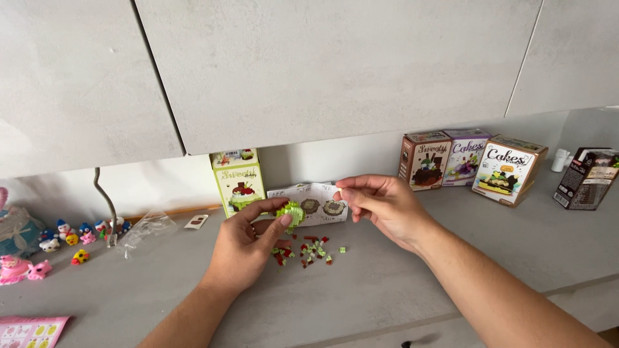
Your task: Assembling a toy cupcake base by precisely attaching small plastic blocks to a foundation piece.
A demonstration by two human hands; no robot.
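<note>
Both hands hover over the gray table (pixel 387 296). Left hand (pixel 248 241) pinches a small green block model (pixel 291 212). Right hand (pixel 380 206) pinches its fingertips almost shut above loose tiny bricks (pixel 306 250).

Probably a home hobby corner is shown: a grey desk (pixel 387 283), cupboards (pixel 322 64), toy boxes (pixel 464 161) and figurines (pixel 71 233).

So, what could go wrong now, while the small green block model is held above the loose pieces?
1. The left hand holds the green block model only by its fingertips; it might slip and break apart.
2. The loose red and green pieces lie scattered on the grey counter; a forearm could sweep some away.
3. The right hand pinches something too small to see, easily dropped.
</note>
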